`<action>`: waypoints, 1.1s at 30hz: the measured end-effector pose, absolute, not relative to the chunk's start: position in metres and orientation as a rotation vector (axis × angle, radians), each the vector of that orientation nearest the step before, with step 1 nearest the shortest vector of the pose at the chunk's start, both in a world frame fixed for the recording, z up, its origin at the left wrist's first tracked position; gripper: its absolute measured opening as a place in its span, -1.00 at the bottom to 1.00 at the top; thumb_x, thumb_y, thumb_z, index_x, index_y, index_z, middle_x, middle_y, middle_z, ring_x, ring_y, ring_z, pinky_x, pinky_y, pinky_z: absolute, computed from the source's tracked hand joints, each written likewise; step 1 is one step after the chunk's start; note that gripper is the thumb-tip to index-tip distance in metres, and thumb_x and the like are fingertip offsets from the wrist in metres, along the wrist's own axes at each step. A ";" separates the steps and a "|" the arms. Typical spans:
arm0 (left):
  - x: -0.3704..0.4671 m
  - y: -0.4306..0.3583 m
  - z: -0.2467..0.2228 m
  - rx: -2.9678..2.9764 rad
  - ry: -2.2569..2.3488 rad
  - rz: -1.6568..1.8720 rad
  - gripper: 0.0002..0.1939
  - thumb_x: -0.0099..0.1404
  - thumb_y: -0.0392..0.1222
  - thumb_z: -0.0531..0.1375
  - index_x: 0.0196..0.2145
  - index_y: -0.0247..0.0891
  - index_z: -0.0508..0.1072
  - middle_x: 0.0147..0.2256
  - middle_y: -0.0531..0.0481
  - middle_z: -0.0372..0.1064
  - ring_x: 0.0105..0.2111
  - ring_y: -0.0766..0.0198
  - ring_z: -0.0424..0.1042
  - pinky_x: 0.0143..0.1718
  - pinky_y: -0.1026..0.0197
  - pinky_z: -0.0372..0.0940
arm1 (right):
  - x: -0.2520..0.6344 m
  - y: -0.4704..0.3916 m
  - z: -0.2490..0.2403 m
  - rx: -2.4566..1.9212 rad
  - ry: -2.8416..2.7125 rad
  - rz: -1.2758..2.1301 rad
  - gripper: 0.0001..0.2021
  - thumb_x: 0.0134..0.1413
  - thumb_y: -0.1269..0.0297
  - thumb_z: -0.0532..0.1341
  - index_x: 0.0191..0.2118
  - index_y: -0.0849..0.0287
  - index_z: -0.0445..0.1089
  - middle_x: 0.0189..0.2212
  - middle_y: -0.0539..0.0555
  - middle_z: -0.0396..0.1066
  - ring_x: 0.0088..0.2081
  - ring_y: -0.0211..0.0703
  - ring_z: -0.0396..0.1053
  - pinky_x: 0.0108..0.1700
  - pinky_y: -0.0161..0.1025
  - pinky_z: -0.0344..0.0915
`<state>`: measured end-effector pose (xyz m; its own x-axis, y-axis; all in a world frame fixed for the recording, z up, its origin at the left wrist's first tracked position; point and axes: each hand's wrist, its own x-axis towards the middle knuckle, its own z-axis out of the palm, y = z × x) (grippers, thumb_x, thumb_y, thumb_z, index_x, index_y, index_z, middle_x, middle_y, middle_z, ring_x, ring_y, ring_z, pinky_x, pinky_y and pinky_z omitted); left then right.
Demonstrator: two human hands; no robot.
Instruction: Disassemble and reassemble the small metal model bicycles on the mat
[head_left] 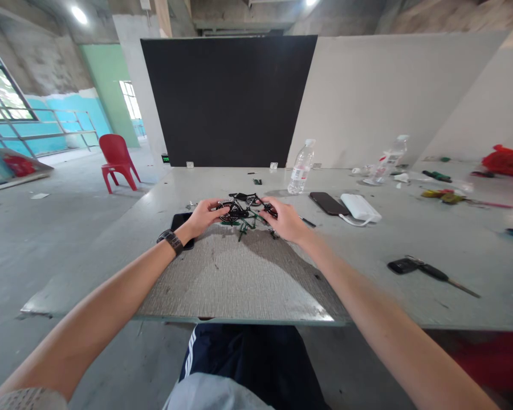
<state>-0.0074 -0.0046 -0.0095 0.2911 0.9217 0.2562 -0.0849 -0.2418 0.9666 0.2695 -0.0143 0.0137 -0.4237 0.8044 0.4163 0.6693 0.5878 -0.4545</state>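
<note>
A small black model bicycle [240, 212] is held between my two hands just above the table. My left hand [206, 217] has its fingers closed on the wheel at the left end. At the other end, my right hand [284, 218] pinches the bicycle near its right wheel. Dark green plastic parts [243, 230] lie under and in front of the bicycle. Tiny pieces [274, 234] rest below my right hand. A dark phone [188, 244] lies partly behind my left wrist.
On the table [239, 285], a bottle [300, 169], a dark phone [328, 203] and a white power bank [359, 207] stand or lie beyond my right hand. Keys [403, 265] and a screwdriver [434, 273] lie at right. A black panel [235, 102] rises behind.
</note>
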 end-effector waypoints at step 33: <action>0.004 -0.020 -0.004 1.850 0.832 0.878 -0.52 0.28 -0.04 0.37 0.09 -0.28 0.51 0.06 -0.21 0.53 0.00 0.09 0.51 0.03 0.03 0.39 | 0.249 -0.023 0.008 -0.940 -1.915 0.657 -0.54 0.16 -0.11 0.34 0.03 0.07 0.37 -0.25 0.14 0.50 -0.36 -0.02 0.52 -0.29 0.00 0.50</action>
<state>0.0045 -0.0199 -0.0036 0.5216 0.8219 0.2289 0.1845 -0.3706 0.9103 0.2494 -0.0230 0.0081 -0.3283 0.8152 0.4772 0.3507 0.5742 -0.7397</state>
